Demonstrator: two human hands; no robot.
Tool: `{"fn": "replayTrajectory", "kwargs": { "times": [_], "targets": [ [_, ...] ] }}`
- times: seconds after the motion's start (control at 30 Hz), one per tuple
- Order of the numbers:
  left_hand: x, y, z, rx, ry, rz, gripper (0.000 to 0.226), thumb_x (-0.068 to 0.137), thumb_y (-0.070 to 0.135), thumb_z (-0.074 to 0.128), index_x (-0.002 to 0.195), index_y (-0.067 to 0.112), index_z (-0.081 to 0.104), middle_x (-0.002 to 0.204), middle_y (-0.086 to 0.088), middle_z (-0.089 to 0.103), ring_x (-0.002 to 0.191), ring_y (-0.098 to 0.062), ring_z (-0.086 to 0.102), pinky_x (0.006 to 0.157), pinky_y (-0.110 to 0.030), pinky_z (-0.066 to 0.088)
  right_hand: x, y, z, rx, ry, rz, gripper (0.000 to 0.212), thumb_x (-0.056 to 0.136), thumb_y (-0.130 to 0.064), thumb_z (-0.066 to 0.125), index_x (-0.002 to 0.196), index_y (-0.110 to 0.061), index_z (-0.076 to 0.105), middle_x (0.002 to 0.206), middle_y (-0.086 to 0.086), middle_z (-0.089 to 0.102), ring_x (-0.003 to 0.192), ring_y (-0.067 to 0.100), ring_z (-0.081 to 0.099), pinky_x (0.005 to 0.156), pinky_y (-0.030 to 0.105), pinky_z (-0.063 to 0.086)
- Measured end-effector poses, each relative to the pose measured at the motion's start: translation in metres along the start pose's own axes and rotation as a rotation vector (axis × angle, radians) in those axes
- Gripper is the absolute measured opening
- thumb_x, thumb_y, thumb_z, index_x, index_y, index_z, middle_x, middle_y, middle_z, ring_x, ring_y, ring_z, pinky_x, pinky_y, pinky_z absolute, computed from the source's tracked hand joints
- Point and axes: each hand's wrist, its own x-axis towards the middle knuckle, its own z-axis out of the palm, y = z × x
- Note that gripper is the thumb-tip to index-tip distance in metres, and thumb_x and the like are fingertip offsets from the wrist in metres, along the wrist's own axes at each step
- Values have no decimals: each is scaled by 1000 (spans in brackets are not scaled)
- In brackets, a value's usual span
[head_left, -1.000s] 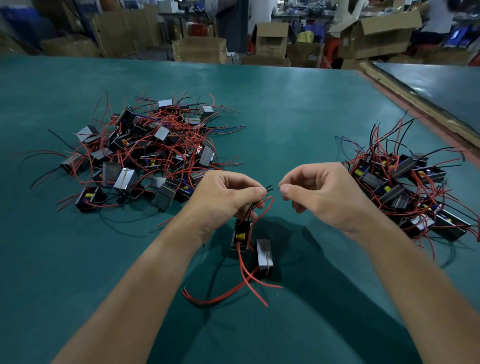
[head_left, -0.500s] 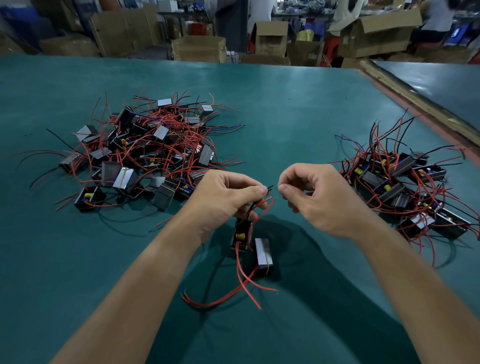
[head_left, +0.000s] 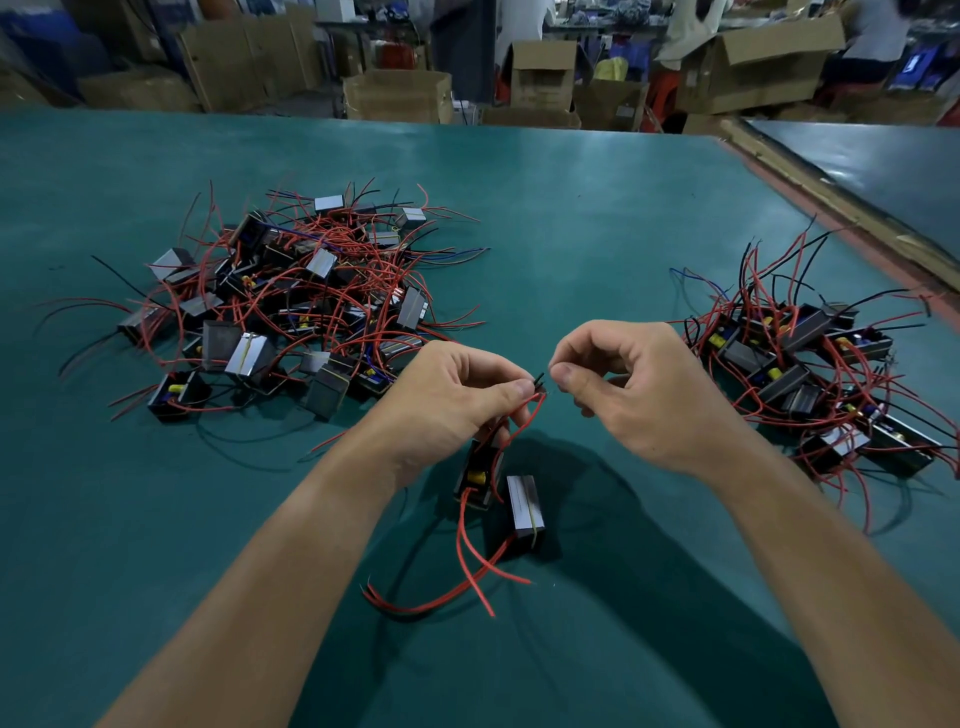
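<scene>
My left hand (head_left: 457, 395) pinches the black and red wire ends (head_left: 537, 387) of a small black module (head_left: 479, 475) with a yellow part, which hangs just under the hand. Right beside those tips, my right hand (head_left: 644, 395) holds thumb and forefinger pinched together on the thin bare ends. A second module (head_left: 525, 506) with a silver face lies on the green table (head_left: 571, 218) next to the first. Its red wires (head_left: 467, 577) trail toward me.
A big tangled pile of modules with red and black wires (head_left: 291, 306) lies at the left. A smaller pile (head_left: 810, 374) lies at the right, close to my right wrist. Cardboard boxes (head_left: 397, 96) stand beyond the far edge; another table (head_left: 883, 166) adjoins at the right.
My right hand has edged left, closing the small gap to the wire tips. My left hand and the hanging module have hardly moved.
</scene>
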Motion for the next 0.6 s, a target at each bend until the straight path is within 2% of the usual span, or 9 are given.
{"fn": "replayTrajectory", "kwargs": {
  "times": [0.17,0.27,0.33,0.47,0.6],
  "targets": [
    [0,0,1,-5,-7,-1,16,92,4,62,81,9,73,59,1,66,53,-10,56,54,-21,52,1,3,1,4,32,28,19,90,-12,69,76,-25,66,65,-15,64,59,5,57,62,24,49],
    [0,0,1,-14,-3,-18,14,92,3,61,83,3,73,58,0,65,52,-8,55,52,-18,51,0,2,0,-12,3,18,14,91,-15,69,81,-25,69,69,-13,66,62,12,59,64,32,54],
    [0,2,0,-31,-16,-46,14,92,3,60,86,-3,72,57,0,63,49,-7,54,49,-17,48,-1,0,-1,-25,-31,4,11,90,-20,67,82,-26,69,70,-14,66,62,12,59,64,33,54],
    [-1,5,1,-43,-40,-96,17,93,6,59,85,-1,72,57,-4,57,45,-9,48,48,-17,44,-1,1,-1,-63,-69,12,15,92,-18,67,78,-25,67,66,-16,64,59,5,56,64,26,49],
    [-1,7,1,-58,-34,-104,19,92,6,60,80,2,73,56,-4,56,44,-9,48,47,-16,43,-2,-2,-1,-73,-67,32,19,92,-17,67,75,-24,65,63,-17,63,58,4,56,64,18,45]
  ]
}}
